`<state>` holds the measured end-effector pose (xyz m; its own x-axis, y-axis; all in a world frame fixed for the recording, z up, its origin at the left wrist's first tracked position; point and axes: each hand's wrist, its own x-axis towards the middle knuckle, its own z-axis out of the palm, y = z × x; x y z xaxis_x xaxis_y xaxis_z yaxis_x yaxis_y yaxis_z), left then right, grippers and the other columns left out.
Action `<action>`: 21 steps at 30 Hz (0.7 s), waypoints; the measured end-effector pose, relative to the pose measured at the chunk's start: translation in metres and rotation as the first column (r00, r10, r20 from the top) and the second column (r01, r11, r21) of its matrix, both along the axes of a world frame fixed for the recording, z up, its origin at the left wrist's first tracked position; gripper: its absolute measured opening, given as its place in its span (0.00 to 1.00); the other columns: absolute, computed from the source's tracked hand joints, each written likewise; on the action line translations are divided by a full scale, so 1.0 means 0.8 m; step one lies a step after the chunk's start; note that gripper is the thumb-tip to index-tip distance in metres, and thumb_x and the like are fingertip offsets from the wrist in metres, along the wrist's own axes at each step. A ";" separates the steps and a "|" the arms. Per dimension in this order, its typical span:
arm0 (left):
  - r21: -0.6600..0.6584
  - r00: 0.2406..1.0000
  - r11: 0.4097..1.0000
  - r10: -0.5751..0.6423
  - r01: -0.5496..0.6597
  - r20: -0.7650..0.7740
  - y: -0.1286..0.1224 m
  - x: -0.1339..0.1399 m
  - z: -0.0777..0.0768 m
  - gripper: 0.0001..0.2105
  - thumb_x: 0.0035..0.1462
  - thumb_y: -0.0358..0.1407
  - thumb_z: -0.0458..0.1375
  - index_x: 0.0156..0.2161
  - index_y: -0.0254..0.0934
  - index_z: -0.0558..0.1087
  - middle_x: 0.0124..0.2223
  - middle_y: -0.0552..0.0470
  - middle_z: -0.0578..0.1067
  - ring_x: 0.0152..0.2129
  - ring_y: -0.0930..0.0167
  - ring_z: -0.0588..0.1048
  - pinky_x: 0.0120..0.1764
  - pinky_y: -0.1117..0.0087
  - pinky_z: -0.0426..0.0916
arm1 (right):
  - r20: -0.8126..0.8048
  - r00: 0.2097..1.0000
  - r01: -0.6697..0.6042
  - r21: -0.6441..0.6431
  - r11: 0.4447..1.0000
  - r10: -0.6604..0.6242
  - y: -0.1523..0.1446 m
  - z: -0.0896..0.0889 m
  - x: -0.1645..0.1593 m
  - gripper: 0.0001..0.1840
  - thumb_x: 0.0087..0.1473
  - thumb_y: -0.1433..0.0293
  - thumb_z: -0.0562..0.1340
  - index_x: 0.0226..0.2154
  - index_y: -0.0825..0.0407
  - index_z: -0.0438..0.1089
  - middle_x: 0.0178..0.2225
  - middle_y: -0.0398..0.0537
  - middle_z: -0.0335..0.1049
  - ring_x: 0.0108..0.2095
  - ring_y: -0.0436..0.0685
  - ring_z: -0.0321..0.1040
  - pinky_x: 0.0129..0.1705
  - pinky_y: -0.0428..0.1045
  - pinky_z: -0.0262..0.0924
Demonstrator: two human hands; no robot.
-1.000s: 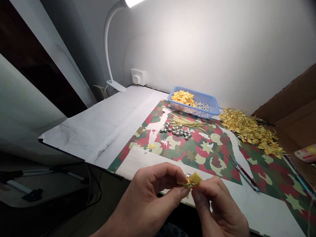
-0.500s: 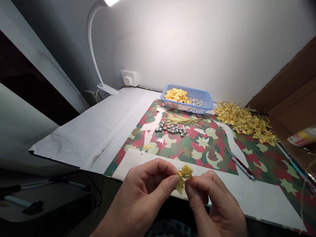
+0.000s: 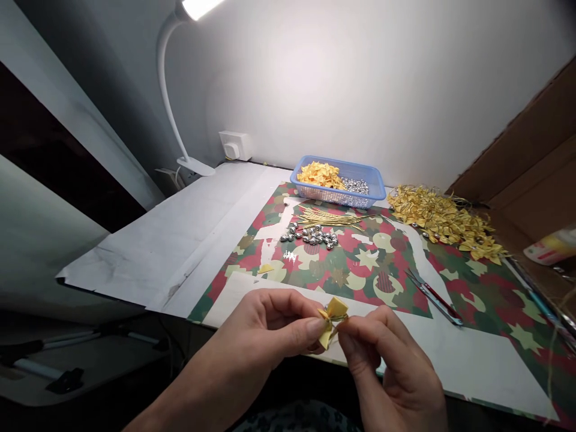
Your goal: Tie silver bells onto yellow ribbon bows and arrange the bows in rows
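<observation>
A small yellow ribbon bow [image 3: 335, 308] is held above the table's front edge. My left hand [image 3: 274, 330] pinches its left side between thumb and forefinger. A silver bell partly shows behind the left fingertips. At the bow's right side, my right hand [image 3: 391, 354] is closed in a pinch on a thin gold cord [image 3: 341, 318] that crosses the bow's middle. Beyond my hands, silver bells [image 3: 315, 235] lie in a loose cluster, and cut gold cords [image 3: 330, 217] lie just behind them.
A blue basket [image 3: 306, 189] holds yellow bows and silver bells at the back. Finished-looking yellow bows with cords form a pile [image 3: 443, 219] at the right. Tweezer-like snips [image 3: 436, 300] lie on the patterned sheet [image 3: 342, 270]. A white lamp [image 3: 166, 90] stands at the left.
The bow has tilted a little and shifted slightly left in my fingers. Both hands keep their pinch, and the view has moved slightly.
</observation>
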<state>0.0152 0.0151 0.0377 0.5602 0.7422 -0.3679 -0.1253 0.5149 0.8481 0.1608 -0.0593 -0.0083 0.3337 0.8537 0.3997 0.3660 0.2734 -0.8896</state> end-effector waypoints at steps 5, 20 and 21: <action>-0.102 0.998 0.995 -0.014 0.021 0.067 0.002 -0.002 -0.003 0.04 0.52 0.32 0.70 0.29 0.33 0.81 0.29 0.53 0.80 0.27 0.76 0.75 0.34 0.79 0.72 | 0.008 1.000 -0.024 0.040 0.999 0.024 0.003 -0.009 0.007 0.09 0.62 0.75 0.59 0.35 0.46 0.72 0.27 0.39 0.57 0.26 0.50 0.56 0.28 0.45 0.53; -0.164 0.992 0.986 -0.004 0.025 0.128 0.003 -0.005 -0.006 0.04 0.53 0.30 0.70 0.29 0.31 0.81 0.30 0.52 0.80 0.28 0.76 0.76 0.36 0.77 0.74 | -0.078 0.995 -0.069 0.012 0.998 0.069 0.004 -0.014 0.003 0.12 0.63 0.73 0.58 0.40 0.41 0.74 0.28 0.40 0.55 0.28 0.51 0.56 0.28 0.46 0.51; -0.164 0.992 0.986 -0.005 0.026 0.127 0.003 -0.005 -0.006 0.04 0.53 0.30 0.70 0.29 0.31 0.81 0.30 0.52 0.80 0.28 0.76 0.75 0.36 0.77 0.74 | -0.085 0.994 -0.070 0.008 0.998 0.070 0.004 -0.014 0.003 0.12 0.63 0.73 0.58 0.40 0.41 0.74 0.28 0.40 0.55 0.28 0.51 0.56 0.28 0.46 0.51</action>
